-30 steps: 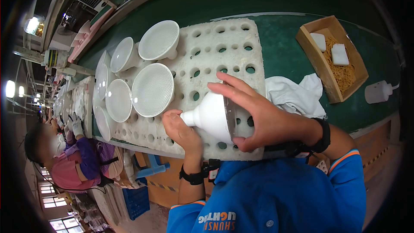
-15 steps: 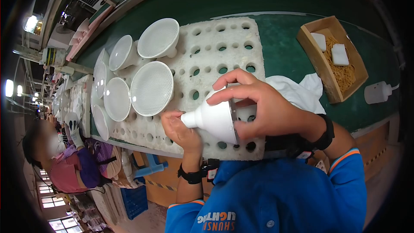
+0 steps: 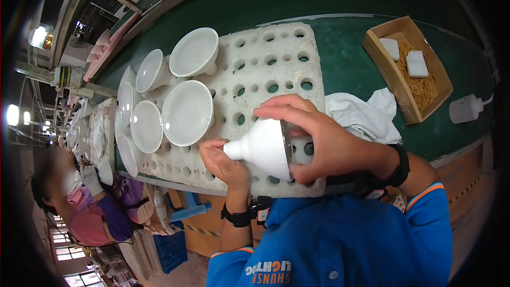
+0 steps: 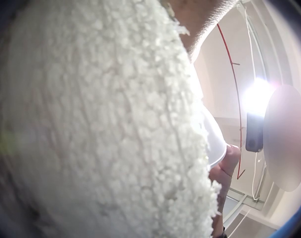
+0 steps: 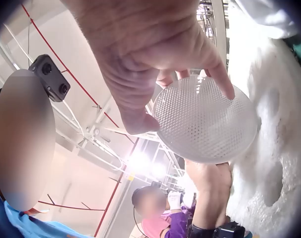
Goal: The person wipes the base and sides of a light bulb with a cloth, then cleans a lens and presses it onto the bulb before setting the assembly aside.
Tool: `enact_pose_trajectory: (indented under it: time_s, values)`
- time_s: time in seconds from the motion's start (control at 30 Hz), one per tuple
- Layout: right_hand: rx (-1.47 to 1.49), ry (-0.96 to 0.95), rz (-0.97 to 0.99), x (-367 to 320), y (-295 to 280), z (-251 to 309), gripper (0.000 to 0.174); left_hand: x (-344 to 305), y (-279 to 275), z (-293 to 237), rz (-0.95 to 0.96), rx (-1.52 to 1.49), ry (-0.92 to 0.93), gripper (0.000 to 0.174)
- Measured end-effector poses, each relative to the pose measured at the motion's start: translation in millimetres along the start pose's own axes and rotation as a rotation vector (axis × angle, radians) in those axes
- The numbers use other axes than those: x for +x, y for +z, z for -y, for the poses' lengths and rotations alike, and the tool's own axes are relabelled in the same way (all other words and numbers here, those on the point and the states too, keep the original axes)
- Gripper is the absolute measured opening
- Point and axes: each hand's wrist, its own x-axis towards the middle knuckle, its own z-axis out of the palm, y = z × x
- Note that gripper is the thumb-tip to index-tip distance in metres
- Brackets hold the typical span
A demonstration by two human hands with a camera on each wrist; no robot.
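white lamp (image 3: 260,150) between left hand (image 3: 224,163) and right hand (image 3: 332,146), near tray (image 3: 276,58) edge.

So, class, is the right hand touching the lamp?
Touching. The head view shows the right hand curled round the wide end of the lamp.

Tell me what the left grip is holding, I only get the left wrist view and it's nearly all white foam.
Observer: The left grip pinches the narrow base of a white lamp held sideways over the foam tray.
Operator: And the right grip?
Observer: The right grip wraps the lamp's wide rim, fingertips on the edge of its dimpled lens.
Operator: Other lamps nearby?
Observer: Several more lamps sit lens-up in the tray's holes, beyond the left grip.
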Motion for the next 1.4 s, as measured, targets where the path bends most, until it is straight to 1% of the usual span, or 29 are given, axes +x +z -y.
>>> enact_pose_trajectory:
  time_s: [0.13, 0.2, 0.27, 0.33, 0.4, 0.43, 0.5, 0.53, 0.6, 0.7, 0.8, 0.9, 1.0, 1.13, 1.23, 1.33, 1.4]
  values:
    - [0.276, 0.151, 0.03, 10.9, -7.3, -7.2, 0.064, -2.1, 0.2, -0.1, 0.012, -0.021, 0.035, 0.036]
    - [0.093, 0.118, 0.115, 15.5, -18.1, -6.2, 0.058, -3.6, 1.4, -3.1, 0.018, -0.076, 0.028, 0.036]
    - [0.08, 0.105, 0.136, 13.6, -19.7, -6.5, 0.058, -5.3, -0.1, -2.2, 0.026, -0.09, 0.034, 0.036]
    - [0.234, 0.109, 0.094, 6.6, -12.5, -7.5, 0.062, -5.3, -0.8, 2.0, 0.002, -0.072, 0.05, 0.036]
    - [0.177, 0.042, 0.047, 0.2, -6.4, -7.2, 0.07, -3.0, 1.9, 4.6, -0.052, -0.024, 0.075, 0.037]
    - [0.147, 0.007, 0.023, -2.3, -4.1, -6.7, 0.073, -2.8, 2.7, -0.7, -0.057, 0.028, 0.048, 0.036]
    - [-0.069, -0.011, 0.037, -5.3, -2.2, 0.9, 0.08, -1.8, 4.8, -18.3, -0.065, 0.132, -0.005, 0.036]
    - [-0.176, -0.02, 0.044, -6.4, -1.2, 3.6, 0.084, 0.4, 2.2, -20.8, -0.019, 0.104, -0.108, 0.035]
    - [-0.194, -0.037, 0.022, -8.3, 3.2, 5.3, 0.083, 4.8, -7.7, -24.3, 0.069, 0.049, -0.319, 0.035]
    - [-0.224, -0.071, 0.0, -7.3, 3.4, 7.6, 0.081, 9.7, -1.2, -28.0, 0.058, 0.023, -0.2, 0.034]
    - [-0.217, -0.092, -0.046, -6.9, 1.2, 3.9, 0.077, 12.1, 8.6, -20.7, 0.005, -0.047, -0.156, 0.034]
    - [-0.193, -0.109, -0.059, -5.6, -3.6, -0.3, 0.069, 9.6, 9.4, -11.1, -0.014, -0.026, -0.094, 0.034]
    - [-0.206, -0.105, -0.048, -2.8, -6.4, -4.7, 0.064, 7.2, 8.8, -13.1, -0.024, 0.076, -0.035, 0.035]
    - [-0.168, -0.077, 0.002, 4.1, -7.8, -6.6, 0.061, 5.6, 6.4, -9.6, -0.027, 0.027, -0.069, 0.037]
    - [-0.02, -0.032, -0.014, 1.4, -0.9, -11.7, 0.064, 5.0, 6.8, -9.5, -0.03, 0.015, -0.081, 0.038]
    - [-0.118, 0.034, -0.004, -4.2, 3.1, 7.4, 0.067, 4.9, 6.3, -9.0, -0.034, 0.002, -0.096, 0.038]
    - [-0.142, 0.014, -0.022, -4.9, 3.4, 8.8, 0.065, 5.4, 5.8, -9.9, -0.022, 0.028, -0.087, 0.038]
